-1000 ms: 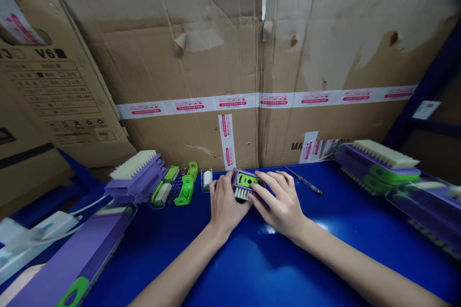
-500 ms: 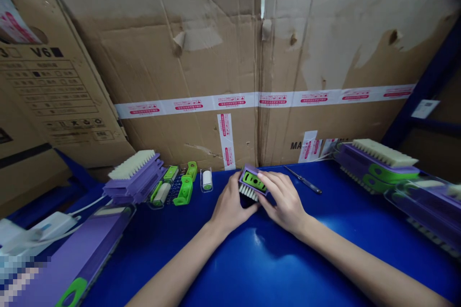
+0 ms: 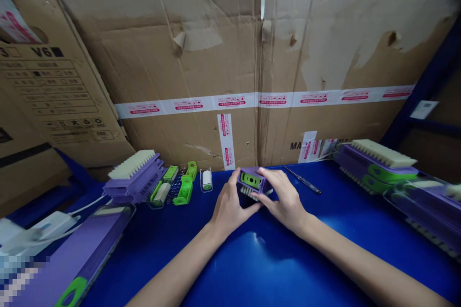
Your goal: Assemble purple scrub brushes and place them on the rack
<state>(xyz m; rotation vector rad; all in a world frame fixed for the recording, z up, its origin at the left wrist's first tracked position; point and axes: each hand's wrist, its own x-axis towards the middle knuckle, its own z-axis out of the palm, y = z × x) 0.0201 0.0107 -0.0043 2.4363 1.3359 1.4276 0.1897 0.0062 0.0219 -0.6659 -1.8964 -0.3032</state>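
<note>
Brush unit: purple brush unit (image 3: 253, 181) between both hands at the far middle of the blue table (image 3: 230, 268); green end plate faces the wearer, pale bristles underneath. Whether it rests on the table: cannot tell.
Left hand (image 3: 228, 206): fingers curled along the unit's left side, thumb stretched below it; gap about the unit's width.
Right hand (image 3: 286, 199): fingers over the top edge, thumb low on the near side; partly closed, unit pinched between.
Work in hand: judged to be two-handed holding and orienting, end plate in view.
Next-move demand: any further turning would call for steady hold from both sides, thumbs off the end plate's slots.
Right of hands: slim screwdriver-like tool (image 3: 306, 183) on the table, untouched.
Left of hands: white roller (image 3: 207, 179) in a clear case, nearest; green bracket (image 3: 184, 192) beyond.
</note>
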